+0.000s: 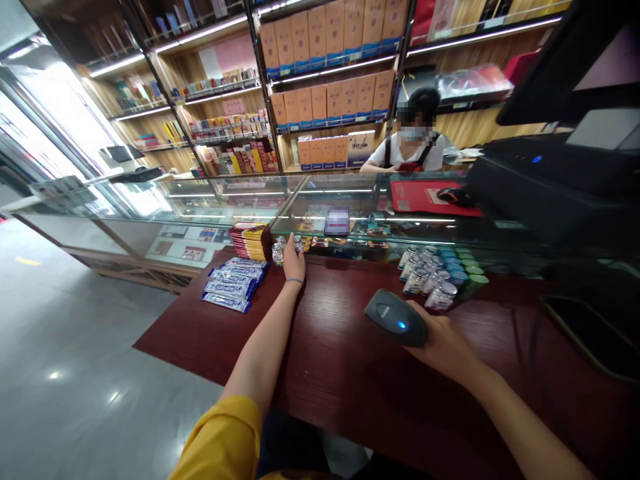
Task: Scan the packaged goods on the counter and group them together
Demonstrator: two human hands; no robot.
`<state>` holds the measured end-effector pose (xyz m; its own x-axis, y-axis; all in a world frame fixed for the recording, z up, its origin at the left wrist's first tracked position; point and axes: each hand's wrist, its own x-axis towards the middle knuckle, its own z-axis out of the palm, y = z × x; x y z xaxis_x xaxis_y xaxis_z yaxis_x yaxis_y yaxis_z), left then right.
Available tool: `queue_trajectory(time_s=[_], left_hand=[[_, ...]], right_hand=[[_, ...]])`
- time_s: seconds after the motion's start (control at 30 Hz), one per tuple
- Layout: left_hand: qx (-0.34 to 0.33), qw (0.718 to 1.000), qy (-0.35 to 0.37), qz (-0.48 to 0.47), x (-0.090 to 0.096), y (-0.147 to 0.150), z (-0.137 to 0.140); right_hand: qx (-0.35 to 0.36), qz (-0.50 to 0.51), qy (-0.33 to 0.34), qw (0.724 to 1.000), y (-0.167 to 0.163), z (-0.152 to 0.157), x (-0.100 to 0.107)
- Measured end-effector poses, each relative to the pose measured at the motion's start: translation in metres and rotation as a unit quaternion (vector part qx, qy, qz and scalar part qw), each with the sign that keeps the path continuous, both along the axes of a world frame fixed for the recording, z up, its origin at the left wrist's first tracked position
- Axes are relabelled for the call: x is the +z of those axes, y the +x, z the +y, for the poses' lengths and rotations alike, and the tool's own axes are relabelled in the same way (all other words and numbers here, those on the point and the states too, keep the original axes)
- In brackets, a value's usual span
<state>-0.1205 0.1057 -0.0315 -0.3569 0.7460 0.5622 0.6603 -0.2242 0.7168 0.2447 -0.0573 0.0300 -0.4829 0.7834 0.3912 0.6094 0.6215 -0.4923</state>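
My right hand (443, 337) is wrapped around a dark barcode scanner (395, 317), held above the counter with its blue light on. My left hand (294, 263) reaches to the far edge of the wooden counter, with its fingers closed around a small clear jar (299, 244). Another small jar (278, 252) stands just left of those fingers. Close by on the left are a stack of red and yellow packets (249, 240) and several blue and white sachets (233, 285). Beyond the scanner stand rows of silver-lidded jars (441, 295) beside blue and green-lidded ones (475, 275).
A glass display case (320, 200) borders the wooden counter (325, 360). Behind it is a masked person (415, 150). A red mat (425, 198) with a mouse lies on the glass. A phone (590, 333) and dark equipment (560, 180) occupy the right side.
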Motion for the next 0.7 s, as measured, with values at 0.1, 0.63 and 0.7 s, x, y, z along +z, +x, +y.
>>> queue_trajectory(time_s=[0.1, 0.63, 0.7], left_hand=[[-0.004, 1.0, 0.006, 0.021, 0.0, 0.002, -0.004], [-0.094, 0.991, 0.084, -0.034, 0.014, 0.093, -0.064], [-0.149, 0.985, 0.073, -0.041, 0.011, 0.12, -0.073]], right_hand=[[-0.004, 0.004, 0.01, 1.0, 0.0, -0.002, 0.008], [-0.197, 0.232, 0.024, 0.952, 0.042, 0.02, 0.015], [-0.229, 0.261, 0.034, 0.937, 0.054, 0.022, 0.021]])
